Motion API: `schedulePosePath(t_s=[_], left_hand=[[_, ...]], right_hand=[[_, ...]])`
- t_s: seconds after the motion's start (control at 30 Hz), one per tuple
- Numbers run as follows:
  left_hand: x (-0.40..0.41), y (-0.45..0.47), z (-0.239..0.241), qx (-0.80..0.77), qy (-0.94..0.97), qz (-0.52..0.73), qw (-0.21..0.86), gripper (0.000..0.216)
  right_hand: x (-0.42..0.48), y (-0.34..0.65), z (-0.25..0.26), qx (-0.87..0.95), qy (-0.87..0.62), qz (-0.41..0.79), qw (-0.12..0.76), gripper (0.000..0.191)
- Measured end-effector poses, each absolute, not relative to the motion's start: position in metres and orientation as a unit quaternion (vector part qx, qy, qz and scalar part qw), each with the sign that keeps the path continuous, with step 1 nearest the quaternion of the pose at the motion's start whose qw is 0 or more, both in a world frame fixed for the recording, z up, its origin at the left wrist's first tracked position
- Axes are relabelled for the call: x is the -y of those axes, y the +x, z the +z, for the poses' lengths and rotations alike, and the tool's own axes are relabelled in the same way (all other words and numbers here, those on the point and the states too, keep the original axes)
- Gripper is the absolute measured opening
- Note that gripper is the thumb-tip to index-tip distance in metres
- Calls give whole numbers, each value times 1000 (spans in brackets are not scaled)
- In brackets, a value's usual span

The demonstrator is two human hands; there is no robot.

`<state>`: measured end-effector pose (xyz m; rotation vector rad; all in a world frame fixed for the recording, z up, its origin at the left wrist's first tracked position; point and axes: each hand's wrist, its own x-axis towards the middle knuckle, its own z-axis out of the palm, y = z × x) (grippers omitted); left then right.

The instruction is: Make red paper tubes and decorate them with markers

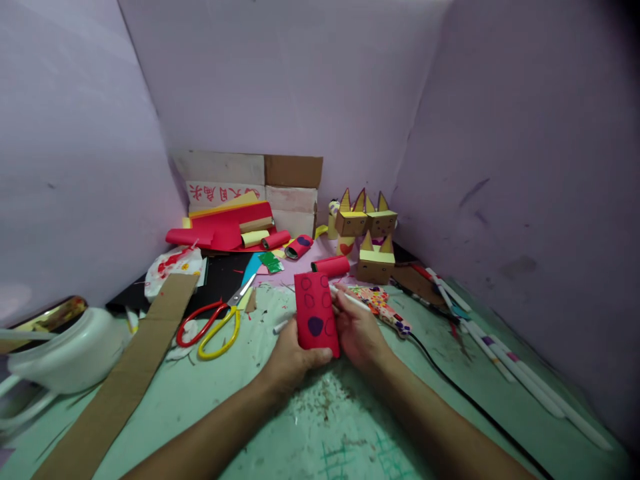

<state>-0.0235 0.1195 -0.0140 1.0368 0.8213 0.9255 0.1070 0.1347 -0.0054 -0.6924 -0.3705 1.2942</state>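
My left hand grips a piece of red paper by its lower part, thumb across the front. Drawn on the paper are several dark circle outlines and one filled purple shape near the bottom. In my right hand is a white marker, held between the fingers at the paper's right edge. Its tip is hidden or too small to make out. Just behind the paper lies a red paper-covered tube. A glue gun with a flowered pattern rests right of my right hand.
Scissors with red and yellow handles and a long cardboard strip lie to the left, near a white pot-like container. Cat-eared cardboard boxes stand at the back. Several white markers line the right side; a black cord crosses there.
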Motion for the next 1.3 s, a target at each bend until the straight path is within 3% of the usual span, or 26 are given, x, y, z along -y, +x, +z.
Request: schedulePosePath(t_s=[0.13, 0.23, 0.33, 0.47, 0.73, 1.3], left_hand=[[-122, -24, -17, -351, 407, 403, 741, 61], [-122, -24, -15, -351, 395, 406, 746, 61], [-121, -24, -13, -365, 390, 401, 744, 59], [-122, -23, -14, -363, 388, 402, 745, 56], [-120, -23, -14, -356, 394, 404, 745, 57], [-123, -21, -18, -352, 426, 417, 722, 61]], right_hand=[[-124, 124, 4, 265, -393, 405, 782, 34], [-103, 130, 1, 388, -457, 300, 742, 35], [-83, 124, -10, 474, -466, 273, 696, 29], [-77, 116, -22, 509, -453, 222, 698, 17], [-82, 119, -28, 562, -461, 146, 671, 15], [-87, 116, -30, 584, -450, 146, 659, 9]])
